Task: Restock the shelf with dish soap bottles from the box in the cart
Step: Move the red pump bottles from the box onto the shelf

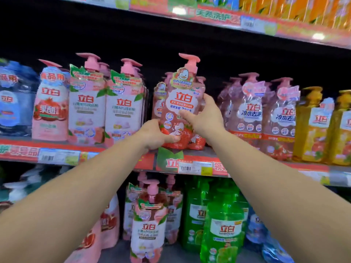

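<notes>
I've both hands, left (154,136) and right (204,115), clasping bottle (180,109) at shelf (201,151) lip; tilted, may topple neighbours

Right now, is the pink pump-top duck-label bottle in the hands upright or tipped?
Slightly tipped: pink pump-top duck-label bottle leans right, its base over the shelf edge, gripped by left hand and right hand.

Green bottles (222,224) on lower tier; yellow bottles (311,128) far right; orange packs (296,8) on top tier.

Pink-pumped bottle (180,109) (strawberry-and-duck print), green bottles (222,224) below.
</notes>
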`<state>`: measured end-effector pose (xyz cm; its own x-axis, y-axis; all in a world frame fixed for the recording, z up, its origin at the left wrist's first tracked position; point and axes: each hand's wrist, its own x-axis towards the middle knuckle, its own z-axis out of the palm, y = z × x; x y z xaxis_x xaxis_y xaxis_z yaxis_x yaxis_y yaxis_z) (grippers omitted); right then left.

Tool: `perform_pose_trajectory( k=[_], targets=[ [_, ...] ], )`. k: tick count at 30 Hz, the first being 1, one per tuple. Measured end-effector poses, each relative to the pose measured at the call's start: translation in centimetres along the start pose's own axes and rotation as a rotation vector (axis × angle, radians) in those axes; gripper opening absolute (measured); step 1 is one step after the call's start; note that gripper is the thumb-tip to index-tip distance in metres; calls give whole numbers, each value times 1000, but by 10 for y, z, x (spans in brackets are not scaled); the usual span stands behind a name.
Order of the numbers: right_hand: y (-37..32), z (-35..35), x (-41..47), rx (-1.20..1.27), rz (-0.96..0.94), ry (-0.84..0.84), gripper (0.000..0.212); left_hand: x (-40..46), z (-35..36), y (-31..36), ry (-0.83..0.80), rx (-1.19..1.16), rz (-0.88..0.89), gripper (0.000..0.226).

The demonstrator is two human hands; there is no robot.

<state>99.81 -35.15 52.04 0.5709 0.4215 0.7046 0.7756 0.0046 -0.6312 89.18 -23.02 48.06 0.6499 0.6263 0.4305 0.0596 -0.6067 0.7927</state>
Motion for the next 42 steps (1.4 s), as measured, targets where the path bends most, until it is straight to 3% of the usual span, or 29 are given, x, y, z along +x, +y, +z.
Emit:
perform_pose_trajectory(
  k=[3, 7, 11, 15, 19, 22, 25, 29, 35, 42],
  targets=[
    [16, 13, 5, -17, -22, -92, 83, 1, -3, -6, -38, 140, -69, 42],
    [31, 22, 6, -12, -43, -202, 88, -7, -5, 1, -21, 282, -105, 65],
    [48, 26, 1, 39, 57, -339, 83, -16, -2, 5, 83, 357, -85, 43],
    [52, 30, 0, 101, 70, -344, 92, -25, 6, 4, 237, 405, -70, 48],
    [52, 31, -4, 110, 41, -334, 97, -29, 8, 0, 287, 404, -52, 51],
    [55, 35, -6, 78, 6, -324, 106, -31, 6, 1, 312, 334, -70, 40],
    [53, 33, -9, 38, -29, -316, 95, -35, 5, 3, 341, 284, -66, 28],
    [54, 35, -9, -18, -77, -297, 91, -38, 8, 3, 368, 233, -45, 49],
    [54, 39, -10, -40, -108, -293, 91, -38, 7, -9, 398, 196, -15, 45],
    [51, 36, -14, -34, -66, -318, 93, -39, 11, -14, 419, 310, -3, 51]
  ],
)
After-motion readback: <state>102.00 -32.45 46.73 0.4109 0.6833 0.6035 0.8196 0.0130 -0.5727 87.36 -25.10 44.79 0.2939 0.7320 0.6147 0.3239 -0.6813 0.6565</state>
